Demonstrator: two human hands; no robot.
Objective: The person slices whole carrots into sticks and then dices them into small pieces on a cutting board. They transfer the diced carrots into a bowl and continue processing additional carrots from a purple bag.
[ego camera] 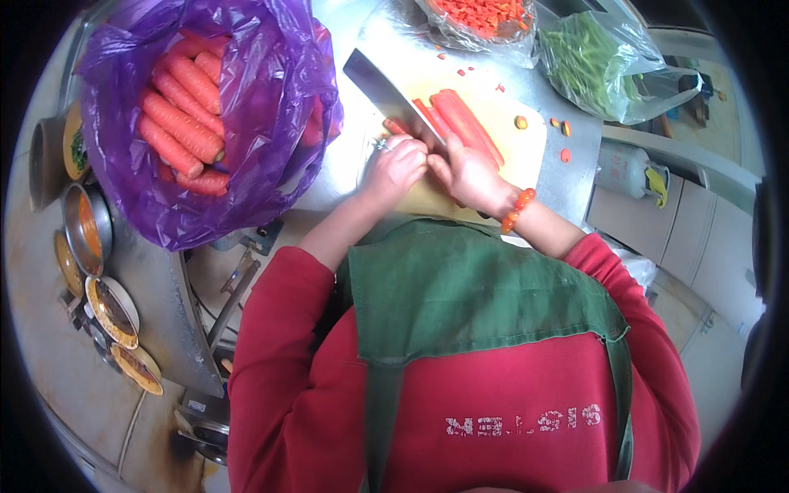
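Observation:
My right hand (470, 174), with an orange bead bracelet at the wrist, is shut on a cleaver (394, 92) whose wide blade slants up and to the left. Close beside it my left hand (397, 161), wearing a ring, has curled fingers near the blade's lower end; what lies under them is hidden. A small carrot piece (392, 127) shows just above the left hand. Long carrot slices (466, 126) lie side by side to the right of the blade, on a pale yellow cutting board (524, 148).
A purple plastic bag (277, 117) holding whole carrots (179, 123) stands at the left. Chopped carrot (484, 15) fills a plastic-lined container at the top. Green vegetables (585, 61) lie in a clear bag at the upper right. Bowls (113, 311) stand at far left.

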